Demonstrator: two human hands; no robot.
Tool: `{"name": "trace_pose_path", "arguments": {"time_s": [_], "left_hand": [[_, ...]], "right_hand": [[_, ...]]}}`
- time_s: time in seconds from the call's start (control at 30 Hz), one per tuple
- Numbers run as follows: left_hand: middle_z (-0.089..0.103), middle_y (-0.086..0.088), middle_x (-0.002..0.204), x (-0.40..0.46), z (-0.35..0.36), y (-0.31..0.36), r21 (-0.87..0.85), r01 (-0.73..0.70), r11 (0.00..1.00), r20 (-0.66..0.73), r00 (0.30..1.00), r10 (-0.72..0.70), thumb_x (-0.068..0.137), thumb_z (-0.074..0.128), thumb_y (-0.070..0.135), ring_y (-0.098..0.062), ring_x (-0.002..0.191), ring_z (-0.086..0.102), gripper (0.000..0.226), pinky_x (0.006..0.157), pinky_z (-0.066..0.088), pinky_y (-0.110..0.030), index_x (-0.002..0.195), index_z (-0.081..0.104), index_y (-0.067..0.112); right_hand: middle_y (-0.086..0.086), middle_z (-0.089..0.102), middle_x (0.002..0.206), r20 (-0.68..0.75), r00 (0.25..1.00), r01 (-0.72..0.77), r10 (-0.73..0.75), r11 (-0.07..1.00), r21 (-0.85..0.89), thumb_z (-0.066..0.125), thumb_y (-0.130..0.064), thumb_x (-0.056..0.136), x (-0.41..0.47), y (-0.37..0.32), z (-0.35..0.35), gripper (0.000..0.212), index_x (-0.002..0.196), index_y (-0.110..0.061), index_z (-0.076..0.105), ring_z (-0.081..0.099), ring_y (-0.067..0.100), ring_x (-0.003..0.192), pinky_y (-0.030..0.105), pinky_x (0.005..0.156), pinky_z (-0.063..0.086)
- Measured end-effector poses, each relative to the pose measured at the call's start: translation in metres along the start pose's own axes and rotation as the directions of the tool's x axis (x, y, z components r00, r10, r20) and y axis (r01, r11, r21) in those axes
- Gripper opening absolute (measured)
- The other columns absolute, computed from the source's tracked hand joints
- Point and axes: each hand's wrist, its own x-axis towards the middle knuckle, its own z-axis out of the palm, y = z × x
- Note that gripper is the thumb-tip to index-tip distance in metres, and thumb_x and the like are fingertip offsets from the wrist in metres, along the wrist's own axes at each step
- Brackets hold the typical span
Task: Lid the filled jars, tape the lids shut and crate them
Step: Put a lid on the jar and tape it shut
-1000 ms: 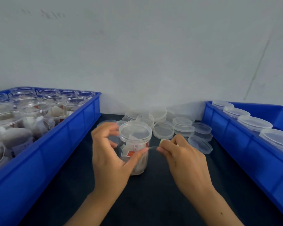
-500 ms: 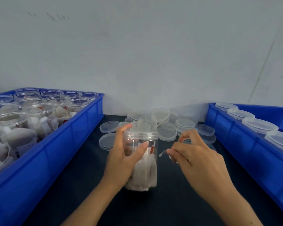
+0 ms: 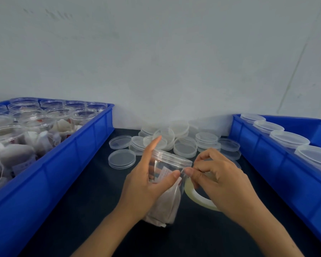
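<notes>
A clear lidded jar (image 3: 167, 186) filled with white sachets is tilted over the dark table. My left hand (image 3: 145, 184) grips its side, thumb across the front just below the lid, index finger raised. My right hand (image 3: 222, 184) pinches the end of clear tape against the jar's rim, right beside my left thumb. A roll of pale tape (image 3: 196, 197) hangs under my right hand.
A blue crate (image 3: 78, 160) on the left holds several open filled jars. A blue crate (image 3: 278, 164) on the right holds lidded jars. Several loose clear lids (image 3: 185, 149) lie against the white wall behind my hands.
The jar has come nearer and tilted, my left hand turning it. My right hand has closed in from the right, bringing the tape end onto the lid's edge; the roll now shows.
</notes>
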Motion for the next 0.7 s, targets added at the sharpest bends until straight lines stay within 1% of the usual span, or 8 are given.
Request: {"name": "trace_pose_path", "arguments": {"time_s": [0.17,0.27,0.37,0.43,0.5,0.6,0.67,0.7], "left_hand": [[0.047,0.033,0.124,0.0,-0.0006,0.0015,0.018,0.001,1.0,0.017,1.0,-0.001,0.064,0.061,0.078,0.017,0.107,0.05,0.085,0.088,0.043,-0.017,0.137,0.018,0.069],[0.05,0.024,0.131,-0.0003,-0.0004,0.0025,0.025,0.0,1.0,0.017,1.0,0.0,0.063,0.061,0.079,0.003,0.111,0.056,0.086,0.095,0.05,-0.03,0.136,0.017,0.07],[0.055,0.016,0.129,0.0004,-0.0008,0.0024,0.01,0.013,1.0,0.009,1.0,-0.013,0.063,0.062,0.077,-0.009,0.104,0.064,0.086,0.094,0.053,-0.039,0.136,0.018,0.07],[0.057,0.016,0.127,-0.0004,0.0001,0.0023,0.029,0.009,1.0,0.016,1.0,-0.009,0.063,0.061,0.077,-0.01,0.101,0.065,0.086,0.092,0.054,-0.038,0.135,0.017,0.071],[0.055,0.019,0.124,-0.0012,0.0012,0.0023,0.054,0.001,0.999,0.018,1.0,-0.002,0.062,0.059,0.08,-0.004,0.096,0.064,0.086,0.087,0.054,-0.033,0.135,0.016,0.071],[0.056,0.018,0.114,-0.0011,0.0021,0.0026,0.069,0.001,0.998,0.004,1.0,-0.002,0.062,0.057,0.082,0.004,0.077,0.056,0.085,0.077,0.048,-0.024,0.135,0.016,0.071],[0.056,0.015,0.107,-0.0014,0.0025,0.0028,0.076,0.006,0.997,-0.004,1.0,-0.006,0.062,0.057,0.082,0.006,0.073,0.052,0.084,0.073,0.045,-0.022,0.135,0.017,0.071],[0.055,0.015,0.101,-0.0018,0.0028,0.003,0.08,0.007,0.997,-0.008,1.0,-0.007,0.063,0.057,0.082,0.008,0.072,0.051,0.083,0.072,0.043,-0.021,0.135,0.017,0.071]], "right_hand": [[-0.027,0.046,0.101,-0.004,1.0,0.008,-0.008,1.0,0.006,0.026,-0.077,0.068,-0.0002,0.0021,-0.0021,0.056,0.06,-0.031,0.057,0.052,-0.002,0.085,0.023,0.067,0.048],[-0.025,0.048,0.1,-0.013,1.0,0.027,-0.026,0.999,0.034,0.031,-0.074,0.07,-0.0001,0.0033,-0.0058,0.053,0.06,-0.029,0.058,0.054,-0.001,0.085,0.029,0.071,0.05],[-0.021,0.051,0.098,-0.072,0.996,0.06,-0.054,0.994,0.086,0.035,-0.072,0.073,-0.0013,0.0039,-0.0099,0.046,0.067,-0.033,0.06,0.056,0.003,0.084,0.037,0.074,0.051],[-0.022,0.05,0.099,-0.081,0.995,0.071,-0.066,0.996,0.051,0.034,-0.071,0.074,-0.0026,0.0024,-0.0099,0.044,0.064,-0.036,0.058,0.056,0.003,0.083,0.036,0.072,0.052],[-0.024,0.048,0.101,-0.064,0.996,0.069,-0.068,0.998,0.004,0.031,-0.072,0.074,-0.0031,0.0003,-0.008,0.044,0.058,-0.039,0.056,0.056,0.002,0.081,0.033,0.068,0.053],[-0.026,0.046,0.102,-0.047,0.997,0.063,-0.064,0.998,-0.029,0.029,-0.072,0.075,-0.003,-0.0006,-0.0058,0.04,0.058,-0.047,0.054,0.054,0.001,0.08,0.029,0.064,0.051],[-0.026,0.045,0.1,-0.04,0.996,0.075,-0.077,0.996,-0.054,0.028,-0.072,0.076,-0.0029,-0.0007,-0.0051,0.033,0.058,-0.057,0.051,0.054,0.001,0.078,0.026,0.061,0.05],[-0.026,0.046,0.099,-0.041,0.996,0.08,-0.083,0.994,-0.069,0.028,-0.071,0.077,-0.0031,-0.0007,-0.0047,0.033,0.057,-0.057,0.05,0.054,0.001,0.076,0.025,0.059,0.049]]}}
